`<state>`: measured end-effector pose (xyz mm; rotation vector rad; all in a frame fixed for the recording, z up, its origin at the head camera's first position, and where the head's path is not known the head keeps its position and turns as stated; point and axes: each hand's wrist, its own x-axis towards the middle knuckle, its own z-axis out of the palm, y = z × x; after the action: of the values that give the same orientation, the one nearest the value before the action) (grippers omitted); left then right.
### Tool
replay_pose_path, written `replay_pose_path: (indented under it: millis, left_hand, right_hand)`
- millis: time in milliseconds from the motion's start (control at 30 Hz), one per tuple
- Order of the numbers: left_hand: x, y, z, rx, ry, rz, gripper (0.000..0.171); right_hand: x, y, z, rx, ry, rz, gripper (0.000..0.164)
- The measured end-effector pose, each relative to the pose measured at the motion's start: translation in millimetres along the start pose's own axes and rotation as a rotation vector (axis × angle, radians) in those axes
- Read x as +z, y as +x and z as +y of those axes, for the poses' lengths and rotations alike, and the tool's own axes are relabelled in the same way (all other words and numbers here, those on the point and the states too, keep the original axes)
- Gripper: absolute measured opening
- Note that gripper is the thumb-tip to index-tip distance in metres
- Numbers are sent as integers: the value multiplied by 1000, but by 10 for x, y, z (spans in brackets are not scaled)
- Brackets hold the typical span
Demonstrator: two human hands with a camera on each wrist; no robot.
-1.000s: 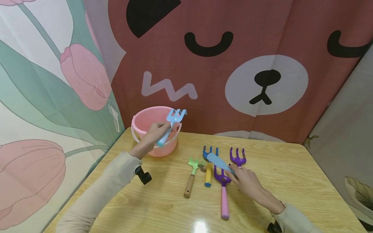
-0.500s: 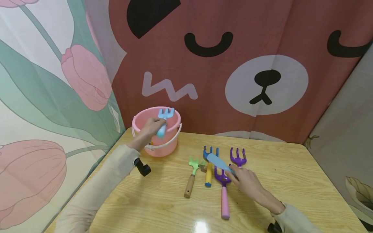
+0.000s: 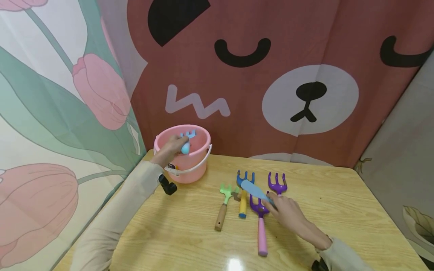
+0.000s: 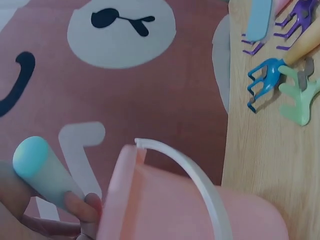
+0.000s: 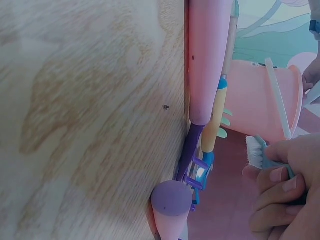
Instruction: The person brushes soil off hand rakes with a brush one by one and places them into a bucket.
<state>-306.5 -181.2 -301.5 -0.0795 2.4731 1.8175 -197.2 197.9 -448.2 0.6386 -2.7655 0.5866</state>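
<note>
My left hand [image 3: 173,147] grips a light-blue toy hand rake [image 3: 185,148] at the mouth of the pink bucket [image 3: 191,174]. The rake's tines point away, inside the rim, while its turquoise handle end faces me. In the left wrist view, the handle [image 4: 37,160] sticks up beside the bucket wall. My right hand [image 3: 289,212] pinches a blue brush [image 3: 253,189] above the rakes on the table; white bristles [image 5: 255,151] show on its underside in the right wrist view. The bucket's inside is mostly hidden.
Under and beside the brush lie a green rake with a brown handle [image 3: 221,216], a blue rake with a yellow handle [image 3: 243,207] and two purple rakes, one with a pink handle [image 3: 262,239]. A curtain hangs behind the table [image 3: 190,241].
My left hand has moved left and lowered the light-blue rake from above the bucket's right rim into its mouth. The right hand and brush have stayed in place.
</note>
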Motion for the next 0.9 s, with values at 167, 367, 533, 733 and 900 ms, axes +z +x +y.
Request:
replay_pose_path:
  millis: [167, 367, 533, 733, 900]
  left_hand:
    - [-18, 96, -42, 4, 15, 32, 23]
    - [-29, 179, -58, 1, 34, 27, 28]
    - [2, 233, -58, -21, 35, 15, 25]
    - [15, 283, -85, -5, 99, -17, 22]
    - [-14, 298, -122, 92, 161, -63, 27]
  right_hand:
    - [-1, 8, 7, -13, -5, 7, 30]
    - [13, 13, 16, 2, 0, -16, 33]
    - [15, 17, 10, 14, 5, -33, 36]
    - [13, 20, 5, 17, -8, -29, 37]
    - [20, 19, 11, 16, -18, -25, 37]
